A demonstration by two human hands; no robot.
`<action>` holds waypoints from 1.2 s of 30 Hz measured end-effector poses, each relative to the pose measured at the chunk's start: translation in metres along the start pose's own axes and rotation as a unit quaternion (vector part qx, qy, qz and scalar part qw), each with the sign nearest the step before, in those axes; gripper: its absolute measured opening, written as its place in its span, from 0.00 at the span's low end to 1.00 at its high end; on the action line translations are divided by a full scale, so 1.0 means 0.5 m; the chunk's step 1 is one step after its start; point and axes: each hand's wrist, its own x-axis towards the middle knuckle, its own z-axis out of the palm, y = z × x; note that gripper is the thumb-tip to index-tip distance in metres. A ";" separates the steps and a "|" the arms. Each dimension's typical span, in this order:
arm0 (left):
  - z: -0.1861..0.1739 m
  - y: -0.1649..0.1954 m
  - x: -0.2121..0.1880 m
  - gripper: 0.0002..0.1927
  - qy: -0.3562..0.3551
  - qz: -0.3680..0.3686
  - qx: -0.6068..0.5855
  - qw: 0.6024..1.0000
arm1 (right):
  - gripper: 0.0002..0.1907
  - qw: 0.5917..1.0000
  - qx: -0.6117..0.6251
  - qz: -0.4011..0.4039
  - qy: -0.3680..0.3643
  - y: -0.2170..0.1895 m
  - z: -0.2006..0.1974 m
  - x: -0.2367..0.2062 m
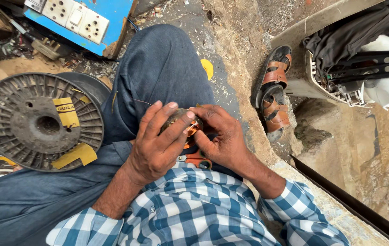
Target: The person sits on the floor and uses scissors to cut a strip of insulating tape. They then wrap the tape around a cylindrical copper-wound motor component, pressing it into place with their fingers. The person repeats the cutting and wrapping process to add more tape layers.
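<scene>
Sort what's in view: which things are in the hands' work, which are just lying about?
In hand:
- small round part with copper winding, held on the lap
- left hand, fingers over it
- right hand, gripping its side

Lying about:
- grey wire spool with yellow tape
- blue socket board
- brown sandals
- dark cloth

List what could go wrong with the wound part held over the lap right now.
1. Both the left hand and right hand hold the small copper-wound coil above the knee; a slip could drop it onto the dusty ground.
2. Fingertips press on the copper windings; the thin wire may kink or scrape.
3. The wire spool leans by the leg; a shift could knock it.
</scene>
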 end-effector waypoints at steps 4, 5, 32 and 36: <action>-0.016 0.010 0.003 0.03 0.025 -0.017 -0.020 0.999 | 0.22 0.998 -0.048 -0.029 -0.011 -0.029 -0.023 0.004; -0.020 0.011 0.007 0.05 0.040 -0.026 -0.033 0.998 | 0.22 0.997 -0.065 -0.033 -0.028 -0.035 -0.036 0.009; 0.012 -0.016 0.002 0.14 -0.016 -0.070 -0.071 0.995 | 0.22 0.998 -0.054 -0.038 -0.025 0.021 -0.036 0.007; 0.005 -0.003 -0.010 0.14 0.005 -0.111 -0.111 0.988 | 0.22 0.998 -0.042 -0.044 -0.030 0.017 -0.033 0.004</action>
